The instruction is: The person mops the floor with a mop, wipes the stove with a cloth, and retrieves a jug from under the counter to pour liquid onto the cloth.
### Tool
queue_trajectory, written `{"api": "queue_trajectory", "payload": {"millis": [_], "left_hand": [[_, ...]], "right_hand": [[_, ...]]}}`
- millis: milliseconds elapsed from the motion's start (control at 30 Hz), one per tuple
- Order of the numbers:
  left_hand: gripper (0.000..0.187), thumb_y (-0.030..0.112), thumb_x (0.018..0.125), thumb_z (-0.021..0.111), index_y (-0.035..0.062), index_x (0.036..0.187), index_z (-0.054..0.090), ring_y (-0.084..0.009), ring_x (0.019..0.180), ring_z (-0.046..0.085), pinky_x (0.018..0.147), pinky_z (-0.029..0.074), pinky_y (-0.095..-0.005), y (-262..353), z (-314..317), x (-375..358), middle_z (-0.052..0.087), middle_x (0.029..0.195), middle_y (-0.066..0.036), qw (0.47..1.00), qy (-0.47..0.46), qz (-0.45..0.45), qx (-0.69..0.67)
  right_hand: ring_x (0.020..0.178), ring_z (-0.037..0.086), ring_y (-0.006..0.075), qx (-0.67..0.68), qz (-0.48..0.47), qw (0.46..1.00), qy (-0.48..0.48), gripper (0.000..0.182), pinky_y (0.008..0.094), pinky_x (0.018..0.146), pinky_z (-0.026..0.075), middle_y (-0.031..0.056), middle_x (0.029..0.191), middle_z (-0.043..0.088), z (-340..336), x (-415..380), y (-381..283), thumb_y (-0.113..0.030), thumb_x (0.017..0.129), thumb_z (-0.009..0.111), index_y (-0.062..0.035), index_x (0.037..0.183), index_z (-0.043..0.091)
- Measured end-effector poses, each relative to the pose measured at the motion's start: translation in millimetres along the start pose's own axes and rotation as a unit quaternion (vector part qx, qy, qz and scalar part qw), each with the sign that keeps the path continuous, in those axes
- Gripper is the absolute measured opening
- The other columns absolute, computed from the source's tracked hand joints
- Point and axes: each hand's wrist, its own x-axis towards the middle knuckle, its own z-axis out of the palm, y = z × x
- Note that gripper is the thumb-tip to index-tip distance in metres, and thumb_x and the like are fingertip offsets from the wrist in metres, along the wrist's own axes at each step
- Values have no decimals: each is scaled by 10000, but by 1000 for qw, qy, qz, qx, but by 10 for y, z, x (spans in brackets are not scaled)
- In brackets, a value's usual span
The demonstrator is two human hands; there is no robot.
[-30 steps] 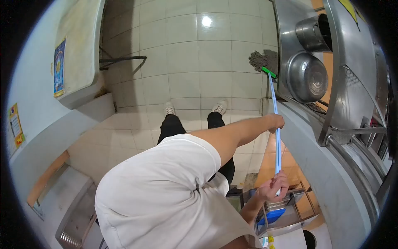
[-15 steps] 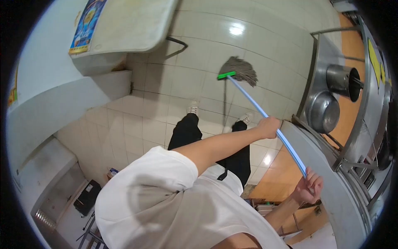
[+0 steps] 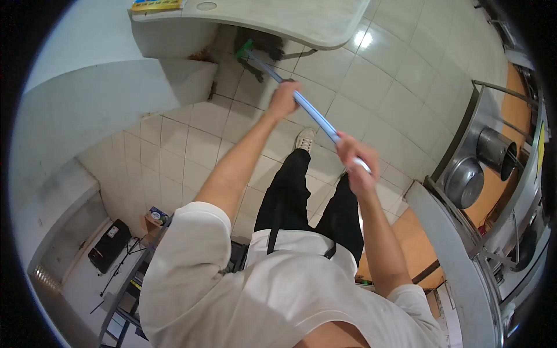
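A string mop (image 3: pixel 316 116) with a light-blue pole slants across the floor. Its green clamp (image 3: pixel 245 49) and dark grey strings (image 3: pixel 264 43) lie on the tiles, at the shadowed edge of the pale table. Partway down the pole, my left hand (image 3: pixel 284 100) is wrapped round it. Higher up, my right hand (image 3: pixel 358 159) grips the pole close to its top end, which sticks out past the fingers. Part of the mop head is hidden beneath the tabletop.
The pale table (image 3: pixel 278 20) overhangs the floor at the top. A low white wall (image 3: pixel 116 93) stands on the left. To the right, a metal rack holds a steel pot (image 3: pixel 493 152) and a steel bowl (image 3: pixel 464 182). My shoe (image 3: pixel 304 139) is on the tiles.
The mop head has moved left, from open floor to the table's edge. Both hands have swung left with the pole, and my right hand has come forward. The view has shifted too.
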Motion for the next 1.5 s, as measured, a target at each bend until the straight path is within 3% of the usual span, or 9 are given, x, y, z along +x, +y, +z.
{"api": "queue_trajectory", "payload": {"millis": [100,300,433,500,600,833,1000,1233,1500], "left_hand": [[215,70,616,734,49,802,627,-417,915,589,765,479,-469,-386,-370,16,633,891,-197,993,36,-112,16],[180,88,593,753,62,727,637,-380,863,617,741,487,-446,-636,-410,98,650,825,-151,996,-35,-78,34],[178,114,566,759,72,678,628,-362,802,606,712,488,-428,130,378,98,632,793,-131,983,-118,125,71],[182,112,533,737,77,639,594,-366,790,604,715,482,-450,731,937,36,629,783,-134,972,-140,184,37],[163,101,522,722,65,632,608,-361,853,625,753,505,-452,1913,1724,-183,658,849,-149,952,-213,221,-18],[120,121,585,694,57,685,679,-369,843,622,773,524,-425,4383,3409,-948,637,901,-156,863,-389,322,-28],[180,122,632,696,112,809,727,-332,1030,557,726,515,-502,5754,4207,-1318,594,1039,-106,754,-517,406,6],[168,174,663,714,162,829,741,-294,1027,577,817,492,-517,6285,5090,-1648,638,975,-97,754,-517,404,17],[160,185,654,744,90,780,719,-268,909,664,714,543,-417,6192,4864,-1776,687,875,-94,798,-496,338,54]], "right_hand": [[669,450,185,34,-23,999,-16,227,401,991,376,50,671,473,308,425,623,-182,767,537,-33,658,405],[645,479,167,-18,-41,998,-40,126,312,686,440,64,699,523,349,513,812,-88,798,517,0,715,483],[658,482,146,5,19,995,100,123,289,599,385,82,792,590,-309,-385,164,-82,807,527,35,770,538],[669,477,141,33,59,979,190,158,293,623,411,110,828,597,-732,-917,-277,-92,790,531,64,767,527],[657,456,221,8,22,962,272,225,473,956,392,137,688,522,-1351,-1783,-898,-162,745,530,37,658,472],[715,448,250,-78,-25,870,486,232,496,967,386,88,635,410,-2164,-3746,-2071,-188,804,453,-78,616,372],[746,435,256,-104,-24,775,623,231,496,954,377,90,639,404,-2553,-4746,-2327,-189,841,419,-88,642,360],[764,409,247,-143,-44,670,727,195,489,958,342,72,640,365,-2808,-5122,-1997,-209,804,421,-101,659,348],[684,367,200,-35,-117,776,619,210,473,1010,346,43,591,321,-2943,-5438,-2031,-185,795,451,-102,631,351]]}}
